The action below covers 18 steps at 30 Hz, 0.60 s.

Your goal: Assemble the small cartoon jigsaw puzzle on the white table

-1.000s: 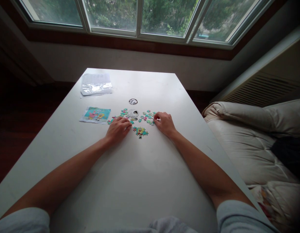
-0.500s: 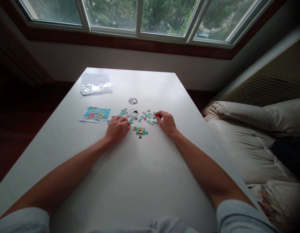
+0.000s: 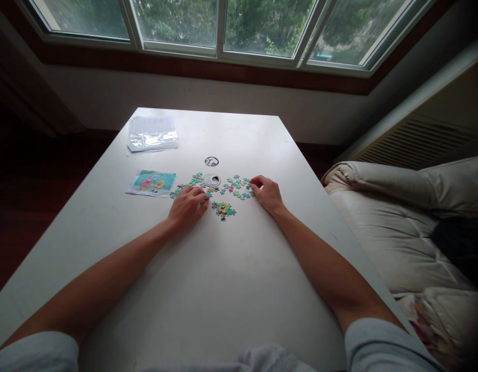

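Observation:
My right hand (image 3: pixel 267 194) is at the right edge of a spread of loose jigsaw pieces (image 3: pixel 236 186), thumb and forefinger pinched on a green puzzle piece (image 3: pixel 249 186). My left hand (image 3: pixel 188 205) rests on the table over the near side of the left-hand pieces (image 3: pixel 196 179), fingers loosely bent and holding nothing I can see; some pieces under it are hidden. Between both hands and a little closer to me lies a small joined puzzle section (image 3: pixel 224 208) with a yellow cartoon figure. Left of my left hand is a picture sheet (image 3: pixel 154 183) with cartoon figures.
A clear plastic packet with papers (image 3: pixel 153 134) lies on the far left of the white table (image 3: pixel 223 289). Two round fittings, one a grey ring (image 3: pixel 211 180), sit mid-table among and behind the pieces. A cream padded seat (image 3: pixel 382 222) stands to the right; windows are beyond.
My right hand has shifted slightly to the right, its pinched fingertips now at the outer edge of the pieces. The left hand has barely moved.

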### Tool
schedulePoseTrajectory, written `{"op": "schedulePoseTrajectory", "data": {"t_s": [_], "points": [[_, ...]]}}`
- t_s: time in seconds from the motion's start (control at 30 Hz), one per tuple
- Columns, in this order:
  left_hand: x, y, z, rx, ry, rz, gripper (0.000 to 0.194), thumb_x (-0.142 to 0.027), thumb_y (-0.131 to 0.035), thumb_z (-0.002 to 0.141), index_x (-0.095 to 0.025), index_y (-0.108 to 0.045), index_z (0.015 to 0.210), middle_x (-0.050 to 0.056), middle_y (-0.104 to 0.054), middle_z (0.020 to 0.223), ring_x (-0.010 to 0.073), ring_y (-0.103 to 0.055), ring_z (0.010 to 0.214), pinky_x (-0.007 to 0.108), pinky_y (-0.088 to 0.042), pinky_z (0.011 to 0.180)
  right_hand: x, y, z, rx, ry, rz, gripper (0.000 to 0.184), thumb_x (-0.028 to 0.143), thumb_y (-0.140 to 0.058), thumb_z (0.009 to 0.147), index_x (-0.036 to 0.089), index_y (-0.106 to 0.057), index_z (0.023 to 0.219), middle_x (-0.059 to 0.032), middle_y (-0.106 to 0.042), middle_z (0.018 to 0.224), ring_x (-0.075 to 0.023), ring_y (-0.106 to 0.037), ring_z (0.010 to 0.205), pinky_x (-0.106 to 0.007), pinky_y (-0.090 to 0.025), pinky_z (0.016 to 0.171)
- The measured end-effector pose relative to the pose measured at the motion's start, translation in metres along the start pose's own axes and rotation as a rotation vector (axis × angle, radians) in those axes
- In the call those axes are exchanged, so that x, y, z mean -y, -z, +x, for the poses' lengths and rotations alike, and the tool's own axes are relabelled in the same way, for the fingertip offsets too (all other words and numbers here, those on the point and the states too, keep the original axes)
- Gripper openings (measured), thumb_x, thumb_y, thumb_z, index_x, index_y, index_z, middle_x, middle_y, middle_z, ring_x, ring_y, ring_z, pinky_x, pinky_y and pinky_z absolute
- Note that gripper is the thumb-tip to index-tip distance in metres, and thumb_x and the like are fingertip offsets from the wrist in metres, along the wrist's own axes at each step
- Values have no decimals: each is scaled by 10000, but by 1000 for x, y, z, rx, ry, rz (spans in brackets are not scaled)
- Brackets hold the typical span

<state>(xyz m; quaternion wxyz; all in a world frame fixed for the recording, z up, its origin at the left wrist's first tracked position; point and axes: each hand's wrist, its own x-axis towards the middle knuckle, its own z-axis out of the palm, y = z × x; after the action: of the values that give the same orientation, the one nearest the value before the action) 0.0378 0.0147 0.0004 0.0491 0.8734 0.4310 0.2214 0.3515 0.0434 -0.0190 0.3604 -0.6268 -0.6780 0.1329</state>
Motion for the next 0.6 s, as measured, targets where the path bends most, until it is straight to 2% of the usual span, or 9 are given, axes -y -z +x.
{"op": "schedulePoseTrajectory", "data": {"t_s": [0.4, 0.6], "points": [[2, 0, 1, -3, -9, -30, 247, -284, -520, 985, -229, -761, 991, 65, -725, 1035, 261, -584, 1042, 445, -484, 972, -6, -8, 0, 12, 175, -135, 87, 213, -620, 882, 227, -706, 877, -36, -695, 800, -225, -579, 801, -364, -454, 804], [1, -3, 0, -7, 27, 4, 275, -294, -527, 971, -230, -727, 1149, 83, -665, 1269, 292, -542, 1200, 485, -454, 1061, -11, -8, 1, -17, 159, -122, 107, 217, -597, 892, 225, -703, 892, -38, -695, 805, -227, -579, 788, -379, -460, 817]]}}
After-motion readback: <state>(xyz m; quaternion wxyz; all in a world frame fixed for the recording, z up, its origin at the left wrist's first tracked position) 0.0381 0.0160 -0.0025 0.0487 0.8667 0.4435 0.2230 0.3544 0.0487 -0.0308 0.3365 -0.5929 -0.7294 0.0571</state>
